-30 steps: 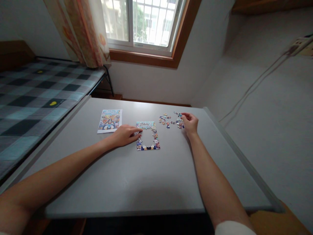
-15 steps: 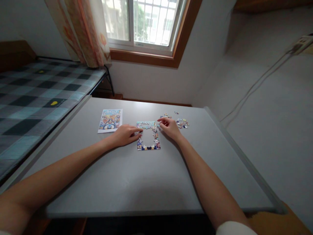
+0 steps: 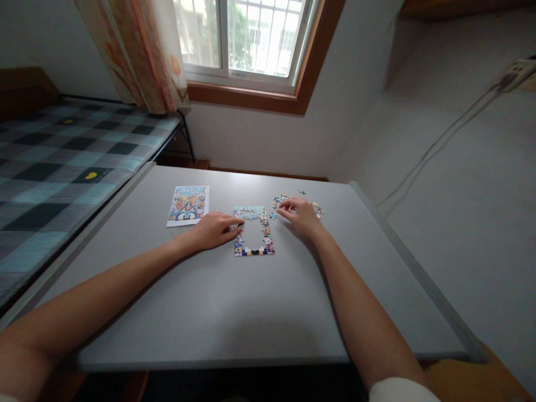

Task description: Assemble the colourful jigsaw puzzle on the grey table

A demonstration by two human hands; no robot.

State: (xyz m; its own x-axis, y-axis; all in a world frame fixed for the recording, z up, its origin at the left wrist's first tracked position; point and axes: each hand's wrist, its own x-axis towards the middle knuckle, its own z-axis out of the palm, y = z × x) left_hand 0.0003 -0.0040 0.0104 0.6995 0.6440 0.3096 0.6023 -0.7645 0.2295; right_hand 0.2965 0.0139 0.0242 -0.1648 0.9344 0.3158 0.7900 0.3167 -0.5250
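Observation:
A partly built jigsaw [image 3: 253, 231], a colourful rectangular border with a bare middle, lies on the grey table [image 3: 234, 301]. My left hand [image 3: 215, 229] lies flat beside it, fingers stretched out and fingertips touching its left edge. My right hand [image 3: 301, 215] rests palm down just right of the border's top right corner, fingers loosely bent over the loose pieces [image 3: 280, 200]. A small blue piece [image 3: 273, 216] lies on the table between its fingertips and the border. I see nothing held in either hand.
A printed reference picture [image 3: 188, 205] lies left of the jigsaw. A bed with a checked cover [image 3: 62, 167] stands along the table's left side. A window [image 3: 247, 39] and curtain [image 3: 138, 56] are behind, and a wall with a cable is on the right.
My right hand carried a piece from the loose pile to the border's top right corner, then drew back a little to the right, leaving the blue piece there. My left hand stayed put.

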